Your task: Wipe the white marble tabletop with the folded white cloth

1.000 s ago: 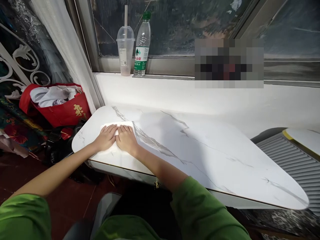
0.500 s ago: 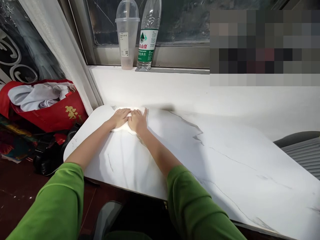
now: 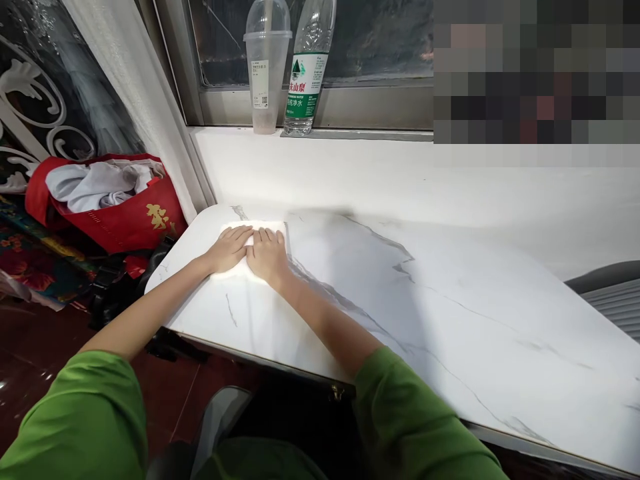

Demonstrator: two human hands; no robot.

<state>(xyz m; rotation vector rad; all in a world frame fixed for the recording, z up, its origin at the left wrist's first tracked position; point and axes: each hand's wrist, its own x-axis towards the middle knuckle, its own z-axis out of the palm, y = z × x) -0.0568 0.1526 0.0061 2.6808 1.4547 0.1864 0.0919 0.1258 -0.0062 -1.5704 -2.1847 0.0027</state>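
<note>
A white cloth (image 3: 250, 272) lies flat on the white marble-patterned table (image 3: 340, 293), near its far left corner. My left hand (image 3: 229, 249) rests on the cloth's left part, palm down with the fingers stretched out. Beside it, my right hand (image 3: 269, 255) presses flat on the cloth's right part, fingers extended toward the far edge. The two hands touch or nearly touch at the thumbs. Most of the cloth's middle is hidden beneath them.
A clear plastic cup (image 3: 267, 80) with a domed lid and a water bottle (image 3: 307, 87) stand on the window ledge behind the table. A red bag (image 3: 120, 223) with pale fabric sits at the left, near a white curtain (image 3: 120, 73). A grey ribbed seat (image 3: 613, 300) is at the right.
Both hands have moved a little toward me and leftward over the table, with the cloth under them. More of the cloth's far edge now shows. The camera view has shifted slightly.
</note>
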